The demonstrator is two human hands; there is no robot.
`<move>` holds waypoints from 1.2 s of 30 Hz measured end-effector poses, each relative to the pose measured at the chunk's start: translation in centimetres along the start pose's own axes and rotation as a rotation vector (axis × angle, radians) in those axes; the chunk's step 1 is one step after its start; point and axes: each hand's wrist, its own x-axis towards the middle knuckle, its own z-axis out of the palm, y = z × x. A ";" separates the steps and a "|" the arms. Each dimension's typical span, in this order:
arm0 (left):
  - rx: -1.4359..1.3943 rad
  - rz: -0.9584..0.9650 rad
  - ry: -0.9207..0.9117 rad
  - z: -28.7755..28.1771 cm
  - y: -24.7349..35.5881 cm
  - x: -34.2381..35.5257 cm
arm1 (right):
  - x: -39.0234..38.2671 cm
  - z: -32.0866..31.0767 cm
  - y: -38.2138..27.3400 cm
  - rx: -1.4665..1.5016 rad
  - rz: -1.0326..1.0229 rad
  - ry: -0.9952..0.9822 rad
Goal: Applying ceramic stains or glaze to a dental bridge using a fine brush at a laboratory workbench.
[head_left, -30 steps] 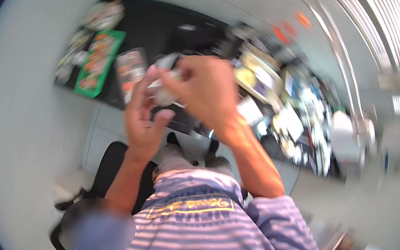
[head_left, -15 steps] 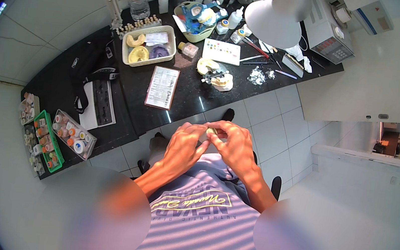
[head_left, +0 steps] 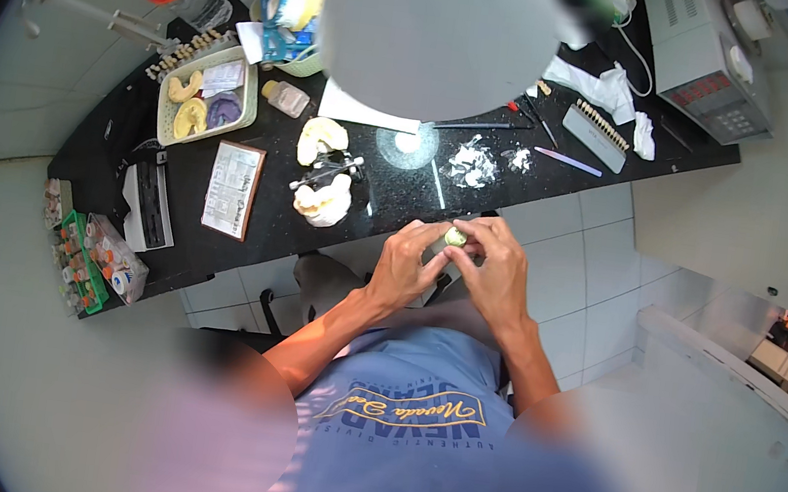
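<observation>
Just in front of the bench edge, my right hand pinches a small pale yellow piece between thumb and fingertips. It resembles a bit of a dental model, though its exact kind is too small to tell. From the other side, my left hand has its fingertips closed in on the same piece, and its thumb points toward it. Ahead and to the left, a dental articulator lies on the black bench with a cream upper plaster cast and a whiter cast attached.
A white lamp shade hangs over the bench, hiding part of it. White powder and a purple-handled tool lie right of centre, near a tooth shade guide. Leftward are a clipboard form and a tray of casts.
My view has shifted nearer the bench, and the lamp shade now looms large. Both hands have moved right and closer to the bench edge, still holding the small piece.
</observation>
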 end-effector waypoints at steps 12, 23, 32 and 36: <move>-0.284 -0.188 -0.314 1.0 1.8 3.2 | 2.3 -5.0 4.9 0.258 -0.156 -0.109; -0.083 -0.138 -0.019 0.5 -1.6 2.1 | 3.3 -4.3 7.3 -0.043 -0.081 0.129; 0.317 -0.175 0.416 1.9 -5.4 1.3 | 10.0 -9.8 15.8 -0.729 -0.343 0.313; 0.334 -0.194 0.488 1.6 -4.7 1.6 | 11.1 -11.6 12.3 -0.628 -0.390 0.280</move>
